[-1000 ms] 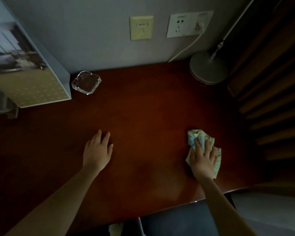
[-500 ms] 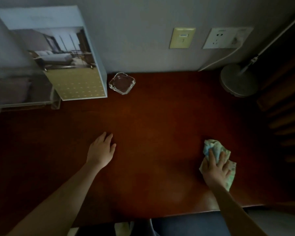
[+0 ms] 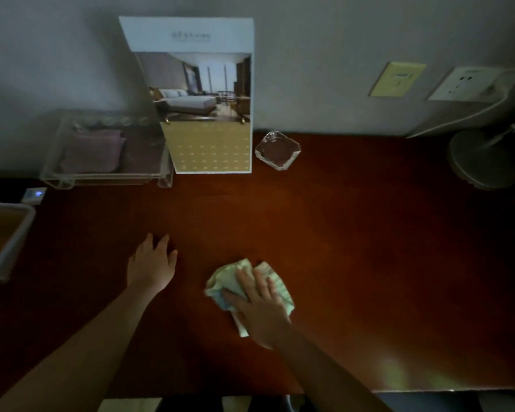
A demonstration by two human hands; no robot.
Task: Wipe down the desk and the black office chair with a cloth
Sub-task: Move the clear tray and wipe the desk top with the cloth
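A dark reddish-brown desk (image 3: pixel 354 233) fills the view. A crumpled pale green cloth (image 3: pixel 226 278) lies on it near the front middle. My right hand (image 3: pixel 257 304) presses flat on the cloth with straight fingers. My left hand (image 3: pixel 150 264) rests flat on the bare desk a little to the left of the cloth, fingers spread and holding nothing. No black office chair can be made out.
Against the back wall stand a calendar card (image 3: pixel 204 114), a glass ashtray (image 3: pixel 277 150) and a clear acrylic tray (image 3: pixel 107 153). A lamp base (image 3: pixel 485 159) sits at the far right, a white bin (image 3: pixel 3 233) at the left edge. Wall sockets (image 3: pixel 473 84) are above.
My right hand has slid the cloth leftwards across the desk, from the right side to near my left hand. The view has swung left; my left hand stayed in place.
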